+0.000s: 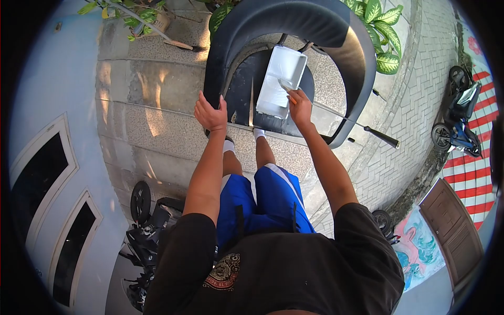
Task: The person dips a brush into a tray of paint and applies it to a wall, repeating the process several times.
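Observation:
My right hand [300, 111] is closed around a paintbrush [285, 84], its bristle end over the white paint tray [269, 109]. White paint coats the inside of the tray, which lies on the seat [242, 79] of a black curved-back chair [362, 52]. My left hand [211, 112] is held beside the chair's left arm, thumb apart from the fingers, with nothing in it. A thin metal rod with a black grip [382, 136] crosses the chair's right side, passing just beyond my right hand.
Leafy potted plants [387, 37] stand behind the chair, and a broom-like stick [176, 43] lies at the upper left. A motorcycle [144, 247] is parked at the lower left by a pale wall [63, 89]. Another motorbike [462, 113] stands across the paved lane [401, 121].

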A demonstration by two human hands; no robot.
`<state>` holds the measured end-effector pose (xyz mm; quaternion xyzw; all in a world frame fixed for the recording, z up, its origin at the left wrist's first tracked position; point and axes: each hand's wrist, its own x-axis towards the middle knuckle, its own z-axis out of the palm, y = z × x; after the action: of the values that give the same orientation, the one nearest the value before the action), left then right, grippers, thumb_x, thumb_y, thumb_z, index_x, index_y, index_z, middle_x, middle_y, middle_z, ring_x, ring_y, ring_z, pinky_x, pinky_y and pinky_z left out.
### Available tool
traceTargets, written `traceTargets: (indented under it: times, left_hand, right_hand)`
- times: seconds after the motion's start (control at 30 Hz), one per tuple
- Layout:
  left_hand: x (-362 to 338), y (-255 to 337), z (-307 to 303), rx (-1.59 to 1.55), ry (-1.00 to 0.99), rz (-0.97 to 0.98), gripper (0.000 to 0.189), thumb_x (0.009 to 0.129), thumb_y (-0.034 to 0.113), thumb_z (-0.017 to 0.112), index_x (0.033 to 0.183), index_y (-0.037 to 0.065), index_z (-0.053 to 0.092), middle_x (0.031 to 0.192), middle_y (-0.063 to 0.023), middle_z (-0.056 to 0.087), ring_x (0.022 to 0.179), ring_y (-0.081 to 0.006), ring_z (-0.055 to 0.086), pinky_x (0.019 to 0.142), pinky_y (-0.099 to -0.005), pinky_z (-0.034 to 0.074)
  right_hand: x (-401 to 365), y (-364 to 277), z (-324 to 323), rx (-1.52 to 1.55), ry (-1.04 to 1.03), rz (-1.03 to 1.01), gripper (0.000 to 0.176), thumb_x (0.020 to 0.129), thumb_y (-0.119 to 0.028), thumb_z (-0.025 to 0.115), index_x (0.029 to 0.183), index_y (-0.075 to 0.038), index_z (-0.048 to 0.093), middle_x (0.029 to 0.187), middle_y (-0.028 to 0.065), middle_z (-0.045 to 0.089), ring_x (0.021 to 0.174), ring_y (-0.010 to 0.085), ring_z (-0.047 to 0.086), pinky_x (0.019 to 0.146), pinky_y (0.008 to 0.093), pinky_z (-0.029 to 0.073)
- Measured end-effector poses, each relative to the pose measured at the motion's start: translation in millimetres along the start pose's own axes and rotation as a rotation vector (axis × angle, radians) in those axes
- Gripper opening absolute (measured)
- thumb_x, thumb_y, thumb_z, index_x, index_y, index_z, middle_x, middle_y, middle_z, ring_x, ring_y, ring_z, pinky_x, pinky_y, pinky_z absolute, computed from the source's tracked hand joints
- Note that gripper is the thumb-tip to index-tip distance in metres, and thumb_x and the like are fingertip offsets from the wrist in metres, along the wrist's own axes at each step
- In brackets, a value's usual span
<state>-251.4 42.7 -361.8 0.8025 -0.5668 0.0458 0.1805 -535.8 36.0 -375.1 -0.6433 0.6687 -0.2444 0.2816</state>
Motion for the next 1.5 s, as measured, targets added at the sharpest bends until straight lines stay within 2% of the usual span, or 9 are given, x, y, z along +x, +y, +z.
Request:
traceTargets:
  times: [0.27,0.6,0.7,0.77,0.83,0.9,1.3,1.43,1.5]
  left_hand:
    - [-1.6,-1.1,-0.3,-0.025,0.002,0.024,0.067,0.075,0.035,0.071,0.128,0.001,0.048,0.094,-0.0139,0.056,0.084,-0.0320,0.055,0.073,-0.0422,0.042]
    - [-3.7,-2.8,-2.0,-0.043,0.000,0.038,0.068,0.076,0.036,0.070,0.129,0.001,0.048,0.094,-0.0138,0.056,0.084,-0.0320,0.054,0.073,-0.0416,0.042]
    - [-2.0,-0.8,-3.3,-0.050,-0.003,0.029,0.066,0.076,0.035,0.070,0.128,0.000,0.048,0.094,-0.0139,0.056,0.084,-0.0324,0.055,0.073,-0.0421,0.042]
    - [-2.0,-1.5,-2.8,-0.055,-0.004,0.027,0.064,0.077,0.034,0.069,0.127,-0.001,0.048,0.093,-0.0140,0.055,0.084,-0.0328,0.055,0.074,-0.0427,0.043]
    - [-3.8,-3.5,0.0,-0.054,0.000,0.030,0.067,0.076,0.037,0.070,0.128,0.002,0.048,0.095,-0.0133,0.057,0.084,-0.0315,0.055,0.073,-0.0413,0.042]
    - [-3.5,-3.4,-0.4,-0.050,0.001,0.028,0.067,0.076,0.037,0.070,0.128,0.002,0.048,0.096,-0.0133,0.057,0.084,-0.0315,0.055,0.073,-0.0413,0.042]
    - [-2.6,-0.1,-3.2,-0.059,-0.012,0.019,0.065,0.077,0.034,0.069,0.127,-0.001,0.048,0.095,-0.0145,0.056,0.085,-0.0331,0.055,0.076,-0.0431,0.043]
    - [-2.9,0.1,-4.2,-0.051,-0.022,0.010,0.064,0.077,0.035,0.069,0.127,0.000,0.048,0.095,-0.0143,0.056,0.085,-0.0332,0.055,0.076,-0.0429,0.043]
    - [-3.0,0.8,-5.2,-0.047,-0.025,0.005,0.064,0.077,0.035,0.069,0.127,0.000,0.048,0.095,-0.0142,0.056,0.085,-0.0332,0.055,0.076,-0.0428,0.043]
  right_hand:
    - [-4.7,-3.9,20.1,-0.078,0.173,0.180,0.012,0.080,-0.006,0.066,0.092,-0.004,0.069,0.088,0.0152,0.064,0.076,0.0358,0.063,0.067,0.0421,0.051]
    - [12.2,-36.7,57.0,0.064,0.364,0.462,0.012,0.080,-0.011,0.069,0.088,-0.003,0.070,0.085,0.0184,0.065,0.075,0.0365,0.065,0.068,0.0412,0.052]
    - [18.7,-35.1,51.8,0.052,0.411,0.423,0.010,0.080,-0.011,0.068,0.086,-0.003,0.070,0.084,0.0184,0.065,0.074,0.0368,0.065,0.067,0.0417,0.052]
    - [24.9,-33.3,45.5,-0.025,0.316,0.208,0.011,0.080,-0.011,0.069,0.087,-0.003,0.070,0.082,0.0169,0.065,0.073,0.0351,0.065,0.068,0.0394,0.052]
    - [30.0,-34.3,40.2,-0.084,0.199,0.193,0.010,0.080,-0.008,0.067,0.089,-0.004,0.070,0.083,0.0147,0.064,0.073,0.0358,0.064,0.068,0.0407,0.051]
    - [33.7,-28.6,39.1,-0.078,0.033,0.044,0.013,0.081,-0.007,0.066,0.093,-0.006,0.070,0.088,0.0137,0.064,0.077,0.0359,0.064,0.070,0.0414,0.051]
    - [15.5,-17.3,21.3,-0.147,-0.345,-0.203,0.017,0.080,-0.004,0.063,0.096,-0.005,0.067,0.091,0.0106,0.062,0.087,0.0306,0.062,0.075,0.0393,0.052]
    - [22.2,-16.1,1.9,-0.028,-0.221,-0.090,0.015,0.079,-0.004,0.064,0.094,-0.005,0.068,0.089,0.0118,0.063,0.083,0.0324,0.062,0.072,0.0399,0.051]
    - [32.9,-8.6,1.3,-0.001,-0.036,-0.034,0.013,0.079,-0.004,0.065,0.091,-0.005,0.068,0.087,0.0129,0.063,0.078,0.0345,0.063,0.070,0.0411,0.051]
